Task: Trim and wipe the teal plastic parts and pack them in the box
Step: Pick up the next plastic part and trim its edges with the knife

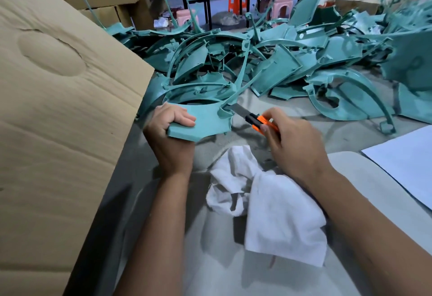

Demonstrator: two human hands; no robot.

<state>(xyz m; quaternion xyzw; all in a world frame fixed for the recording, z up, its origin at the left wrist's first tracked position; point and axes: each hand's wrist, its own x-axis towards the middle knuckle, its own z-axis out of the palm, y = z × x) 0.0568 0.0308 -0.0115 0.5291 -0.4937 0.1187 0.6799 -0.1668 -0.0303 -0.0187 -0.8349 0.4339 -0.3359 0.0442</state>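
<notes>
Cardboard box flap stands far left. Left hand grips the teal part by its near edge — fingers curled over it. Knife, pinched in the right hand, points left, blade meeting the part's right rim — the trimming spot.

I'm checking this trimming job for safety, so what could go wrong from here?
1. The knife in the right hand has its blade bared at the edge of the teal part. A slip could send it toward the left hand, which grips the same part close by.
2. The part is held up at one end only, so it may twist under the cut.
3. The white cloth lies just below and could be nicked.
</notes>
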